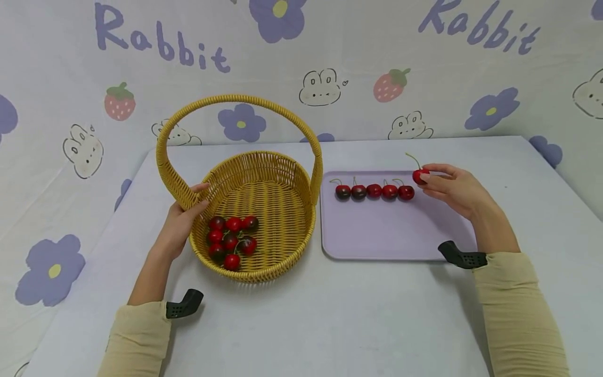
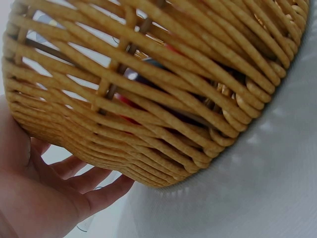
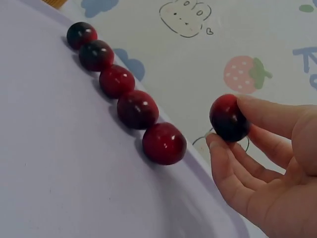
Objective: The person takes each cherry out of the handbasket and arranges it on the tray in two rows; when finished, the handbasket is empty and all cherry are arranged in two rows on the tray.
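Note:
My right hand (image 1: pixel 464 193) pinches a red cherry (image 1: pixel 419 176) with a green stem between thumb and fingertips, above the far right part of a lilac tray (image 1: pixel 391 235). In the right wrist view, the held cherry (image 3: pixel 229 118) shows a dark underside. A row of several cherries (image 1: pixel 374 190) lies along the tray's far side, left of that hand. My left hand (image 1: pixel 176 230) grips the left side of a yellow wicker basket (image 1: pixel 278 214) by its rim, near the handle's base. Several dark red cherries (image 1: pixel 230 241) lie in the basket's near left part.
The basket's tall arched handle (image 1: pixel 240 98) rises over it. Basket and tray stand side by side on a white-covered table (image 1: pixel 301 324). Behind the table hangs a cloth (image 1: pixel 358 42) printed with rabbits, flowers and strawberries. A black wrist device (image 1: pixel 464 256) sits at the right cuff.

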The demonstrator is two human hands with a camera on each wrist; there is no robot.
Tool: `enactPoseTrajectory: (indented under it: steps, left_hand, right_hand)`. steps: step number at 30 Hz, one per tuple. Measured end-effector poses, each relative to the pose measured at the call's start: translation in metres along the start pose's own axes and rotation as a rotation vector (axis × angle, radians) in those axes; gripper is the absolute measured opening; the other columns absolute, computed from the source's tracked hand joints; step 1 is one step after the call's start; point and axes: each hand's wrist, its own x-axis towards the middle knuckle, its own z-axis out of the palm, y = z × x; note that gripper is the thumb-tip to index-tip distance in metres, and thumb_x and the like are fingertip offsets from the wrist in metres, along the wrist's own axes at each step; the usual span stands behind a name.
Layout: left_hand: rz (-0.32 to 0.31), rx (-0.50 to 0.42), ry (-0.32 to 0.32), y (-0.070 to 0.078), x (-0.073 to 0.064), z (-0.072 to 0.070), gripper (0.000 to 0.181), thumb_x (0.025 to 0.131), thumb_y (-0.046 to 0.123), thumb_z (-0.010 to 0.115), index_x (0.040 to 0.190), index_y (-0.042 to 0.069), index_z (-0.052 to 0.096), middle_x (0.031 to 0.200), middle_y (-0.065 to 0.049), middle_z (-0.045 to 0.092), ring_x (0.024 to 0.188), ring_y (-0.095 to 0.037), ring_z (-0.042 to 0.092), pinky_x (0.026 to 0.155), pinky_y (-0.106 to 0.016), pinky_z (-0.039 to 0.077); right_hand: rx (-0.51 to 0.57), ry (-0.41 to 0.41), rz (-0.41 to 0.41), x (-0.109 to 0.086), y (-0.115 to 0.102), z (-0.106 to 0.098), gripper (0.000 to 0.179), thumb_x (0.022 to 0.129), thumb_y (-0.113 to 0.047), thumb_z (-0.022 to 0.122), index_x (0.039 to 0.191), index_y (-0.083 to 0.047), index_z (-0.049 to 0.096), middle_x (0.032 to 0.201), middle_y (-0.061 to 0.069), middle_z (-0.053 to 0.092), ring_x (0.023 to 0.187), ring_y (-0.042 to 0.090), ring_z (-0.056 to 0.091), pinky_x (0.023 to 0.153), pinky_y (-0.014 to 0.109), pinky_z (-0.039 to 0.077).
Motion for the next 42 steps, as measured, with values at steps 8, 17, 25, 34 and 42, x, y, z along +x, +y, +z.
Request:
enactPoseTrajectory:
  steps: [8,17,25,34,42]
  left_hand:
    - [-0.011,-0.002,0.001,0.001,0.000,0.000,0.048,0.102,0.017,0.045,0.147,0.008,0.034,0.154,-0.012,0.023,0.139,-0.029,0.023,0.110,-0.050,0.017]
    - [-0.007,-0.006,0.005,0.003,-0.001,0.000,0.047,0.102,0.017,0.045,0.146,0.007,0.034,0.153,-0.012,0.024,0.138,-0.030,0.025,0.109,-0.051,0.018]
    - [-0.004,-0.009,0.003,0.003,-0.002,0.001,0.047,0.101,0.016,0.045,0.146,0.007,0.034,0.153,-0.012,0.024,0.138,-0.030,0.024,0.109,-0.051,0.018]
    - [-0.003,-0.003,0.003,0.002,-0.001,0.001,0.047,0.101,0.016,0.045,0.146,0.007,0.034,0.154,-0.012,0.024,0.138,-0.030,0.024,0.109,-0.051,0.018]
    - [-0.006,-0.001,0.003,0.002,-0.001,0.001,0.047,0.101,0.016,0.045,0.146,0.007,0.034,0.153,-0.013,0.024,0.138,-0.030,0.024,0.109,-0.051,0.018]
  right_hand:
    - [-0.206,0.064,0.066,0.003,0.008,-0.007,0.064,0.093,-0.026,0.063,0.140,0.004,0.033,0.107,-0.003,0.055,0.091,0.004,0.062,0.086,0.023,0.047]
    - [-0.329,0.092,0.067,0.006,0.015,-0.010,0.053,0.092,-0.024,0.064,0.132,0.004,0.045,0.091,-0.012,0.059,0.084,0.004,0.060,0.076,0.019,0.050]
    - [-0.409,0.082,0.053,0.007,0.017,-0.006,0.054,0.094,-0.023,0.062,0.133,0.009,0.043,0.087,-0.013,0.061,0.078,0.002,0.060,0.074,0.019,0.050]
    - [-0.411,0.114,0.025,0.007,0.021,-0.006,0.046,0.089,-0.025,0.068,0.119,0.007,0.056,0.086,-0.006,0.064,0.074,0.006,0.060,0.065,0.019,0.051]
    - [-0.479,0.118,0.060,0.005,0.017,-0.003,0.050,0.091,-0.027,0.065,0.124,0.009,0.053,0.089,-0.005,0.063,0.073,0.004,0.058,0.066,0.019,0.050]
